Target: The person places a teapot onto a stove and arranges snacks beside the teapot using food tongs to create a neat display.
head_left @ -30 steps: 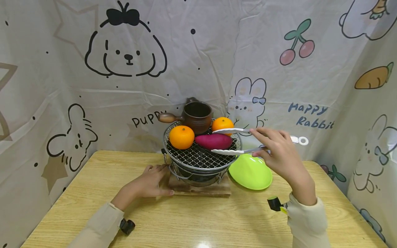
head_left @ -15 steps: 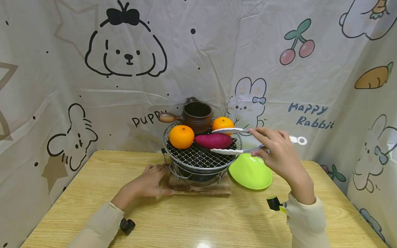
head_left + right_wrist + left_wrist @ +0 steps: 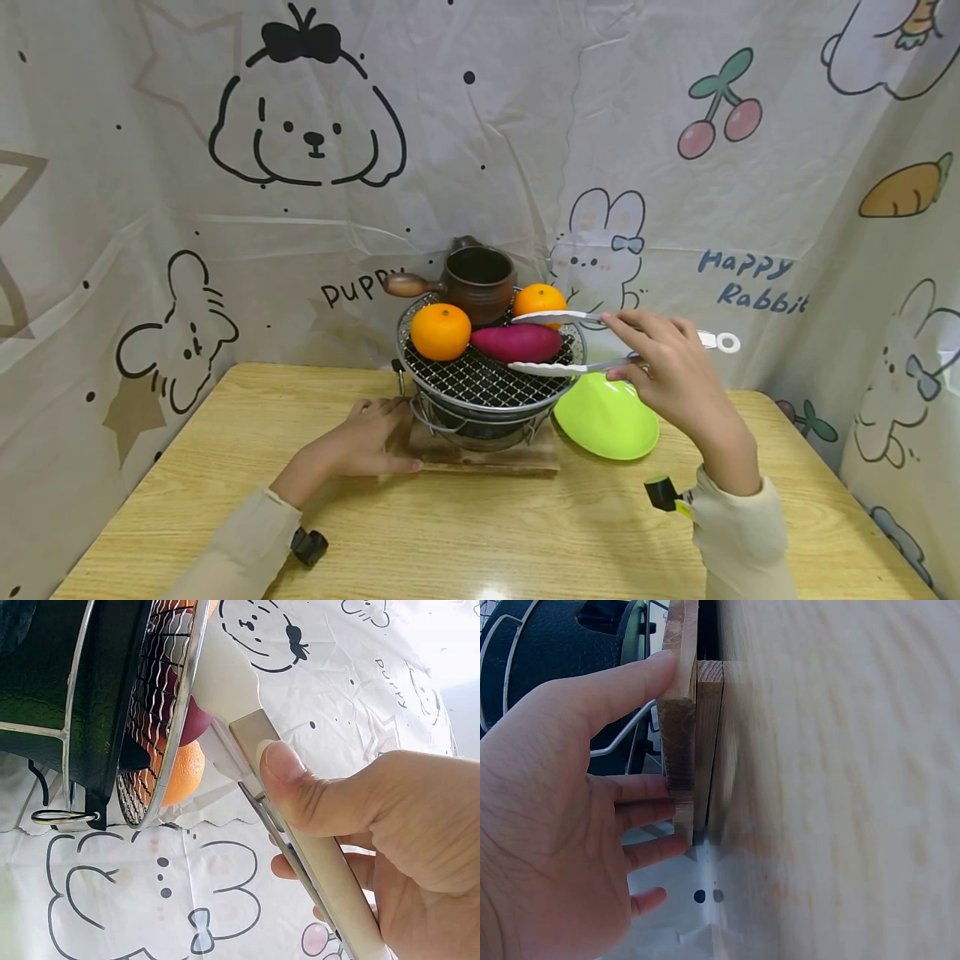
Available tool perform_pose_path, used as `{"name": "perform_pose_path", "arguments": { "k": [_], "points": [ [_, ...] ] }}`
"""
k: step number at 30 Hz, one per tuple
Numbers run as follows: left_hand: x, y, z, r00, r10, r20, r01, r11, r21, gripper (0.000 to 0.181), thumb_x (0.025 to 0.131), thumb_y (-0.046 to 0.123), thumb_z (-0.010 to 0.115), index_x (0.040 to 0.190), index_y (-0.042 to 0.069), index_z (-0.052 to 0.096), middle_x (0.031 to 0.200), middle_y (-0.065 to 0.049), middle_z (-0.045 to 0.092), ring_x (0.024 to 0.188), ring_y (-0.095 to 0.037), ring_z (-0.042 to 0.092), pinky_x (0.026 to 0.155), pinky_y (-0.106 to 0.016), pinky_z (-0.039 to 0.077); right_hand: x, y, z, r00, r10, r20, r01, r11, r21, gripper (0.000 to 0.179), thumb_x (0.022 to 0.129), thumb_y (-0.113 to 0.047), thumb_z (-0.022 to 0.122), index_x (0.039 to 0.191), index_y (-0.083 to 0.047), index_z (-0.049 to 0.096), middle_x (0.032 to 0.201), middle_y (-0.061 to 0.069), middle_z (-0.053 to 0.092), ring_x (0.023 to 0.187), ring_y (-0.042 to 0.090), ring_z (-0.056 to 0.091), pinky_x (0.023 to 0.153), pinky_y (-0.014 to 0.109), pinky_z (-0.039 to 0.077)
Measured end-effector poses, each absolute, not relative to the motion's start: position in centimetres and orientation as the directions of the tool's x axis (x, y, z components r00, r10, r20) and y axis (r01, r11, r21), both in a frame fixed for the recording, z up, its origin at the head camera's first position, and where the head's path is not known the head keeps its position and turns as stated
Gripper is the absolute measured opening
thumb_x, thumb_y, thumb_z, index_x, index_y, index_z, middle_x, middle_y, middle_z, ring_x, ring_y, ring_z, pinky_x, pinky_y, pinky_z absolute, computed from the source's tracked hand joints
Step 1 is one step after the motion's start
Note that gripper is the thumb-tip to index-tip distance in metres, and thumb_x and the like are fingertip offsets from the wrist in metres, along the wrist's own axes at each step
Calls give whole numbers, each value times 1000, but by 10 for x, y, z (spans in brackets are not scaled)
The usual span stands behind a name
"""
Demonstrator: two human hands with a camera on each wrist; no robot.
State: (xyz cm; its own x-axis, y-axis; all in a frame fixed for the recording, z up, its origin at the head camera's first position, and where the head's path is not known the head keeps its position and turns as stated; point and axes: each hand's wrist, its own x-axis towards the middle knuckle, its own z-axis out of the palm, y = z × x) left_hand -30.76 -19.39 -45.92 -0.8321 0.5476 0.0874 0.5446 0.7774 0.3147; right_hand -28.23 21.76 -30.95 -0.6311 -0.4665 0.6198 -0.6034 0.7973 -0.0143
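Note:
In the head view, my right hand (image 3: 667, 367) grips a pair of tongs (image 3: 551, 369) with white scalloped tips. The spread tips lie on either side of a purple sweet potato (image 3: 517, 342) on a round wire grill (image 3: 480, 385); whether they touch it I cannot tell. The right wrist view shows my thumb on one arm of the tongs (image 3: 326, 874), fingers at the other. My left hand (image 3: 363, 442) rests at the left front corner of the wooden base (image 3: 487, 460) under the stove. In the left wrist view, its thumb and spread fingers touch the board (image 3: 679, 742).
On the grill, an orange (image 3: 441, 332) lies left of the sweet potato and another orange (image 3: 542, 298) behind it. A brown clay pot (image 3: 487, 293) with a wooden handle stands at the back. A lime-green plate (image 3: 607, 425) lies right of the stove. A printed cloth hangs behind.

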Motion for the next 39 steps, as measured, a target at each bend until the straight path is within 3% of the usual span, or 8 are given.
{"name": "perform_pose_path", "arguments": {
  "k": [39],
  "points": [
    [-309,-194,-461,-834,546,79,541,781,310,101,86,65,66,155,-2,37,159,-26,38,144,-45,40,114,-66,28,-282,219,-309,-618,-472,629,-617,787,-16,74,74,-8,89,142,-4,60,136,18,62,120,36,60,103,56,36]
  ]
}}
